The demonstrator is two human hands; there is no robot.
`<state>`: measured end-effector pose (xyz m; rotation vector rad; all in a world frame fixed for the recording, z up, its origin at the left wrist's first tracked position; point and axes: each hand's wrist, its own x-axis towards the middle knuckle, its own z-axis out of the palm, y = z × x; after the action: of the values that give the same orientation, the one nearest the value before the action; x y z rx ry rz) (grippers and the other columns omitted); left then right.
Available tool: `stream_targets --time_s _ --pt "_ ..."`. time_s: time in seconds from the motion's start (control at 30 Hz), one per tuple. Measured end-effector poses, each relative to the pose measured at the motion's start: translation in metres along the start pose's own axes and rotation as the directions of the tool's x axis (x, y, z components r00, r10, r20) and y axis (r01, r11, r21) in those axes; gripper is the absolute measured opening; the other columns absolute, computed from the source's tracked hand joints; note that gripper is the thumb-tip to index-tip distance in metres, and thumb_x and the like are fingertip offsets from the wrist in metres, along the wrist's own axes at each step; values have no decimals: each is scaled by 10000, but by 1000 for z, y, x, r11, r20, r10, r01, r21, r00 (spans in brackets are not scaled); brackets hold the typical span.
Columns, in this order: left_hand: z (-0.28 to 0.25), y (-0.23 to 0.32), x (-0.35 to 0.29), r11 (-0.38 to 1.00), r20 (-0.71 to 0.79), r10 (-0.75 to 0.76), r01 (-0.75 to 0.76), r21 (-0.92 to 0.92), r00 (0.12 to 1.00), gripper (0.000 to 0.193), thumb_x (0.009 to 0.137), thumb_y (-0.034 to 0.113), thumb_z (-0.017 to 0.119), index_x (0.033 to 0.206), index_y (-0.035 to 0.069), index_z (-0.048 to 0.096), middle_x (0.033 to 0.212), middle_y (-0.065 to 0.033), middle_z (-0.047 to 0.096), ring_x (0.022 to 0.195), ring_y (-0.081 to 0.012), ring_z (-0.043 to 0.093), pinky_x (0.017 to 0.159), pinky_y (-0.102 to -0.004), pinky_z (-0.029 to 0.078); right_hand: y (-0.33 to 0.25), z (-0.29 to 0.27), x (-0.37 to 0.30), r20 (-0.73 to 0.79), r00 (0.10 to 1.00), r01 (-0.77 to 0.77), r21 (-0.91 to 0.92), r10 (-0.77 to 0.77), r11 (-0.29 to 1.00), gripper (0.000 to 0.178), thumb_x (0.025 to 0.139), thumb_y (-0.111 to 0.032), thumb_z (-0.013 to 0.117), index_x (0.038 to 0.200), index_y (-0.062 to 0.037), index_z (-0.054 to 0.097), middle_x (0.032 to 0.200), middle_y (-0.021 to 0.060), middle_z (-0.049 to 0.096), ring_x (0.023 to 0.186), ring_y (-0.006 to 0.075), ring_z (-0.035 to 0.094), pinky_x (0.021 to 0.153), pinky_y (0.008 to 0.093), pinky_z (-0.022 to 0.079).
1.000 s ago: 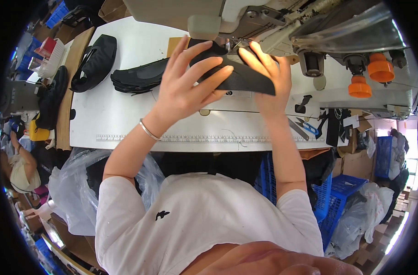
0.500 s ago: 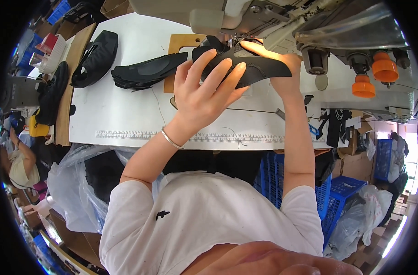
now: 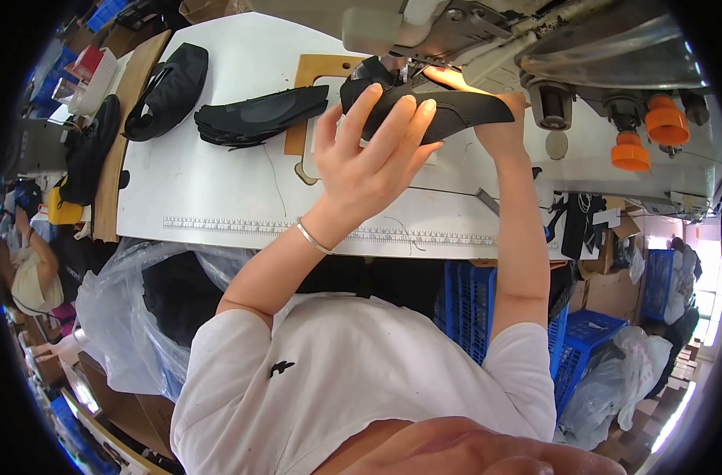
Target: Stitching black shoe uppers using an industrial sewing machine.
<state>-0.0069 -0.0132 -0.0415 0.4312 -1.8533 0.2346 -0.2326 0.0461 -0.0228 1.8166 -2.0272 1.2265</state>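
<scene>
A black shoe upper (image 3: 456,111) with a curved, stitched edge is held beneath the sewing machine head (image 3: 448,32), in its lamplight. Across the near side of the upper lie the spread fingers of my left hand (image 3: 369,158), pressing and steadying it. From the right, my right hand (image 3: 499,131) reaches round behind the upper and grips its far side; most of those fingers are hidden, a few showing lit near the needle area. Left of my left hand rests a stack of flat black shoe pieces (image 3: 258,117).
A finished-looking black upper (image 3: 167,91) lies at the table's left, by a wooden board (image 3: 131,134). A ruler strip (image 3: 258,226) runs along the white table's (image 3: 218,190) near edge. Orange knobs (image 3: 666,120) hang at right. Blue crates (image 3: 586,340) stand below; another person sits far left.
Both hands and the black shoe upper have shifted slightly to the right under the machine. The whole view has also moved a little. Both hands keep their hold.
</scene>
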Motion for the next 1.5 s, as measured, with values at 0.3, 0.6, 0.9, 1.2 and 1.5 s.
stream_targets --time_s 0.3,0.6,0.9,1.2,1.5 --pt "4 8 1 997 -21 -8 10 75 1000 353 812 369 818 1104 172 799 1194 23 650 1144 -267 639 841 -449 441 31 3 16 -52 974 223 78 -219 972 250 745 -59 729 995 -57 736 987 116 745 933 326 686 846 411 540" --pt "5 10 2 994 -25 -31 33 106 999 331 817 363 812 1081 163 796 1185 18 643 1135 -266 646 843 -453 440 42 -5 12 23 971 236 81 -239 968 264 777 -88 748 1038 -55 728 1009 96 746 951 291 698 857 400 543" --pt "1 5 9 996 31 -17 15 83 999 369 823 402 806 1092 149 808 1167 33 668 1186 -257 606 879 -408 447 56 -7 7 72 977 200 22 -201 980 296 795 -99 770 1081 -41 723 1045 124 745 992 288 698 885 394 540" --pt "-10 -4 17 1000 68 8 -8 9 998 346 796 317 797 1079 119 790 1191 1 648 1196 -293 609 968 -480 449 11 -26 5 140 983 129 -83 -116 988 233 785 -92 757 1009 -34 734 976 120 758 921 292 718 816 376 557" --pt "-19 12 30 948 251 152 -213 235 956 305 816 62 675 1106 -14 730 1096 -135 682 1045 -280 673 941 -388 569 3 -30 -2 214 973 138 -265 -82 954 273 755 -152 771 996 -43 707 940 127 738 868 363 685 791 412 550"
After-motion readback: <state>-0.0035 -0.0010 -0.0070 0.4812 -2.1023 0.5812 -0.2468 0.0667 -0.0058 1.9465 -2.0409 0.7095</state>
